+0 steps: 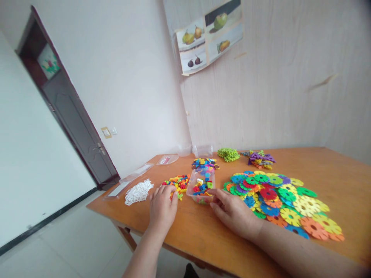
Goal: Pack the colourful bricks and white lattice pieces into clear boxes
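step: sorting/collecting small bricks, by the look of it. L hand works the loose pile, R hand steadies the tub.
L hand (162,206): palm down on the tabletop (203,231), fingertips on the near edge of the small multicolour brick pile (177,182). Fingers bunched over a piece or two; can't tell if anything is actually pinched, the grip is hidden under the knuckles.
R hand (233,212): rests on the tabletop, fingers curled loosely, thumb + forefinger touching the near-right corner of the clear plastic tub (202,186). Steadying contact, not a lift.
tub: just right of the brick pile, between both hands, part-filled w/ mixed bricks, open top.
brick pile: loose, flat on the tabletop, just left of the tub, touching L fingertips.
discs: big spread of flat snowflake discs (281,200) right of the tub, overlapping, near R wrist. Untouched.
far row: second multicolour heap (205,163) behind the tub, green stack (228,154), purple/mixed cluster (260,158).
left side: white lattice pieces (138,192) beside L hand, clear lid (130,179) along the edge.
next move, my read: L needs a clean pinch on one brick, short carry right over the tub rim, release inside. R should keep the tub from sliding.
risk: tub is light, a nudge shifts it; pile is near the table edge, pieces could go off.
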